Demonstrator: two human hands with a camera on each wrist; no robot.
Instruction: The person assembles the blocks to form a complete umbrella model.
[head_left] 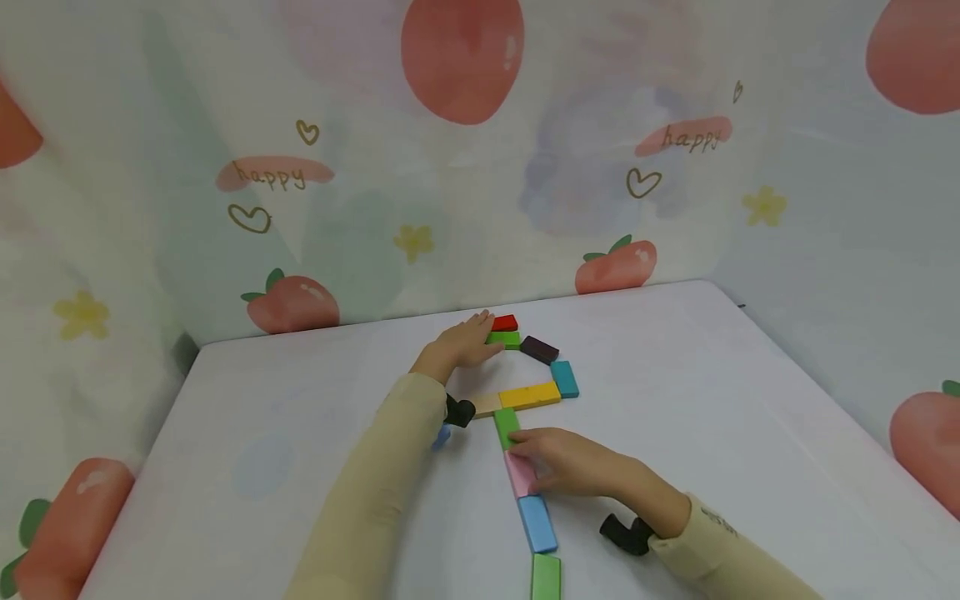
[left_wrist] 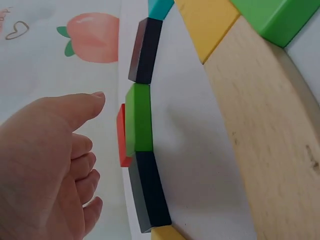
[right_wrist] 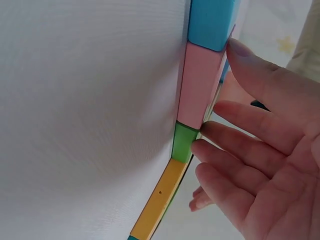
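At the far end of the block shape, my left hand [head_left: 465,342] lies over the left ends of a red block [head_left: 506,322] and a green block [head_left: 513,340]. In the left wrist view its thumb stretches toward that green block, with a dark block [left_wrist: 151,192] adjoining. My right hand [head_left: 573,462] spreads loosely along a straight row, fingertips right at a pink block [head_left: 519,477] and another green block [head_left: 506,423]. Its thumb is near the joint between the pink block and a light blue block [head_left: 537,523]. Neither hand grips a block.
A dark brown block [head_left: 540,350], a teal block [head_left: 565,380], a yellow block [head_left: 530,396] and a plain wood block [head_left: 486,406] continue the curve. One more green block [head_left: 547,577] lies nearest on the white table [head_left: 750,433]. A patterned cloth [head_left: 465,200] hangs behind.
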